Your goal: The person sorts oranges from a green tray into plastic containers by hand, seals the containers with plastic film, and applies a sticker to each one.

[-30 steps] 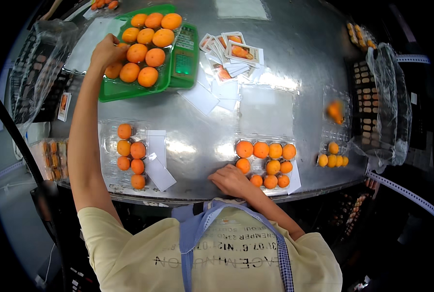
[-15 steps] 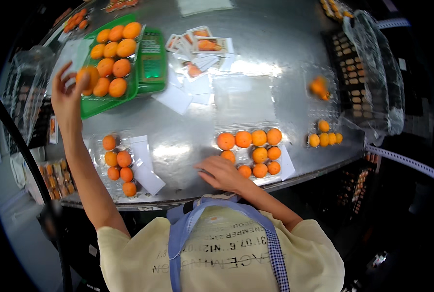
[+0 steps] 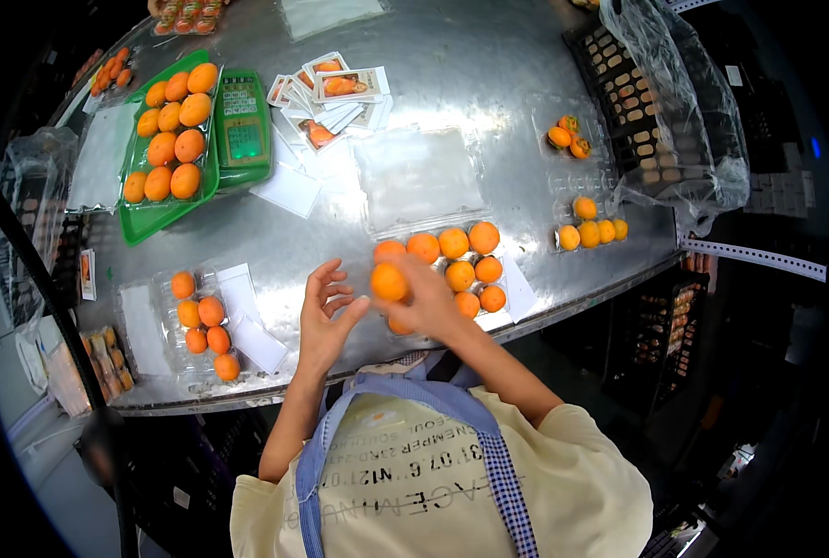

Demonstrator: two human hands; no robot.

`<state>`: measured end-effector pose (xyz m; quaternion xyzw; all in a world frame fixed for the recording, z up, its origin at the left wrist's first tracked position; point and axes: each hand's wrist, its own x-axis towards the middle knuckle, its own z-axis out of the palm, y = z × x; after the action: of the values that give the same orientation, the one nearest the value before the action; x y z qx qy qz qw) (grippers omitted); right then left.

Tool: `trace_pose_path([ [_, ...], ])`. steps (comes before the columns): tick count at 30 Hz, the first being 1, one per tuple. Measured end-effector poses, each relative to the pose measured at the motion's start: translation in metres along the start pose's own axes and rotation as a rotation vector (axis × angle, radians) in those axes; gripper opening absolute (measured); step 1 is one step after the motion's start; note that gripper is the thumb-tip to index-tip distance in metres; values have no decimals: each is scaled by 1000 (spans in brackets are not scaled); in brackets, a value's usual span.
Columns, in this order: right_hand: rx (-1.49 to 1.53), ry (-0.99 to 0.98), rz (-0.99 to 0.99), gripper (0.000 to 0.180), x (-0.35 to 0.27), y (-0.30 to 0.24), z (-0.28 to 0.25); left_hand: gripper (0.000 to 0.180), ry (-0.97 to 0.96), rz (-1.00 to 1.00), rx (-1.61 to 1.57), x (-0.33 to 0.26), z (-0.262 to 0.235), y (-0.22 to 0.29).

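We are gripping an orange fruit [image 3: 389, 283] in our right hand [image 3: 425, 298]; our left hand [image 3: 325, 321] is hanging open just beside it. Past our hands, picture cards [image 3: 347, 86] are lying piled; nearer us, our shirt [image 3: 405, 423] is showing dark letters [image 3: 425, 475].

I have both bare hands close together before the chest. My left hand [image 3: 329, 321] is loosely cupped, thumb parted from bent fingers, its forearm [image 3: 291, 418] rising steeply. My right hand [image 3: 430, 302], slightly blurred, curls in a grip, its forearm [image 3: 503, 367] slanting leftward.
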<state>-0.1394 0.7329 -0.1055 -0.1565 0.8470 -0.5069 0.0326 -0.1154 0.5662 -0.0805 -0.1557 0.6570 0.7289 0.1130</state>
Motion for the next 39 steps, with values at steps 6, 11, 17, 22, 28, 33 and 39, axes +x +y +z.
trace_pose_path([
  [6,-151,433,289,51,-10,53,-80,36,12,-100,19,-10,-30,-30],
  [11,-496,449,388,51,-39,109,-113,25,23,-98,24,-17,-36,-39],
  [17,-530,305,465,50,-53,116,-116,21,13,-75,122,-20,-32,-43],
  [22,-615,292,338,49,-47,95,-126,21,-13,-93,157,-22,-33,-45],
  [28,-472,88,270,46,-12,54,-118,21,-14,-111,177,-19,-32,-43],
  [33,-607,-66,272,49,2,61,-112,21,-18,-90,190,-19,-36,-44],
  [39,-578,-170,261,50,12,62,-120,22,-5,-89,181,-17,-36,-47],
])
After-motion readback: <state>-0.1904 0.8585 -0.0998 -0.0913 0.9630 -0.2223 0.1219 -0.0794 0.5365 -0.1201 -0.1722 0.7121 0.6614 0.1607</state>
